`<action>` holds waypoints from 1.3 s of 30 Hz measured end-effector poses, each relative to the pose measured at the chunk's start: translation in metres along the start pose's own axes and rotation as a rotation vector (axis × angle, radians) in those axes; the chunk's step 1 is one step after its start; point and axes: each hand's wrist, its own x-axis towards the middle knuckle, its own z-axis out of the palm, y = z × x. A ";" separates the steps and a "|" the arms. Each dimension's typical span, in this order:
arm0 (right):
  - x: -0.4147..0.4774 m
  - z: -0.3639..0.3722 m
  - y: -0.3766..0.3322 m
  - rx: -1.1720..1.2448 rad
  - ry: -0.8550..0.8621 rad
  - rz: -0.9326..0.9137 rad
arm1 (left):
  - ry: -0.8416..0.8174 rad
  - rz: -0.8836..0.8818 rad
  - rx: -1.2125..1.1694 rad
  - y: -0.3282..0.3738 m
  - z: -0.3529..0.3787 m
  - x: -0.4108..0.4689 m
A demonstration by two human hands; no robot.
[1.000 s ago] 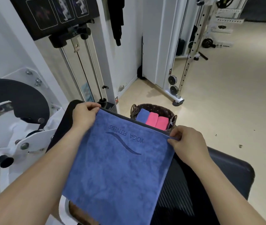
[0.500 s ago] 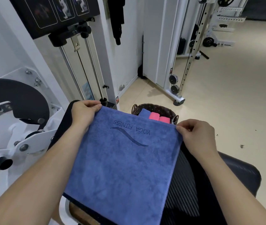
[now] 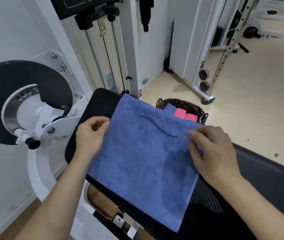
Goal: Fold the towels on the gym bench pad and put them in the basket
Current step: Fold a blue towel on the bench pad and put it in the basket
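**Blue towel [image 3: 143,153] spread flat on the bench pad [image 3: 259,179], one hand at each side edge.**
The towel's long axis runs away from the person toward the basket [image 3: 181,103], which stands just past its far edge. The left hand [image 3: 91,135] curls at the left edge, though a pinch cannot be confirmed. The right hand [image 3: 212,151] rests relaxed fingers on the right edge. Both hands are equally near, so a side-to-side fold seems likely.
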 end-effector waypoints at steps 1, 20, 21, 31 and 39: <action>-0.017 -0.003 -0.017 0.024 -0.103 -0.107 | -0.015 -0.018 0.086 -0.015 -0.011 -0.019; -0.179 0.010 -0.058 -0.095 -0.365 -0.231 | 0.085 -0.447 -0.075 -0.122 -0.029 -0.078; -0.180 0.009 -0.058 -0.110 -0.356 -0.233 | 0.097 -0.466 -0.102 -0.121 -0.030 -0.076; -0.183 0.008 -0.055 -0.101 -0.341 -0.289 | -0.101 -0.434 -0.396 -0.113 -0.046 -0.072; -0.179 0.008 -0.048 -0.058 -0.403 -0.316 | -0.362 -0.248 0.006 -0.106 -0.063 -0.062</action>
